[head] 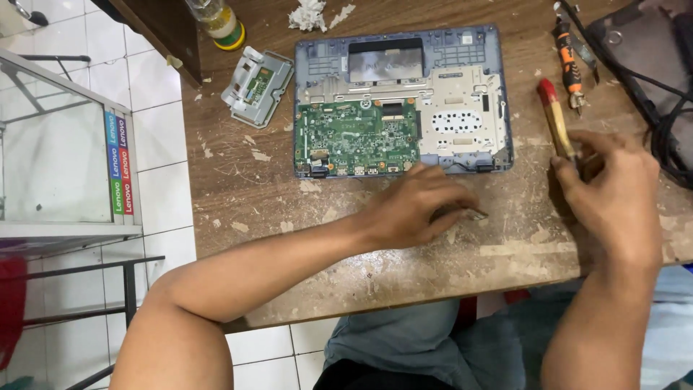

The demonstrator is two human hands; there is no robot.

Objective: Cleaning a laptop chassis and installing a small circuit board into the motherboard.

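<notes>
Wooden-handled brush (556, 119) gripped in your right hand (613, 188), left hand (419, 206) curled over a small part (473, 213): sweep gently, pin firmly.

my left hand (419, 206) covers most of a small flat part (473, 213), perhaps metal. my right hand (610, 188) hides the brush (554, 115) bristles. the black bag (646, 50) runs off frame.
</notes>
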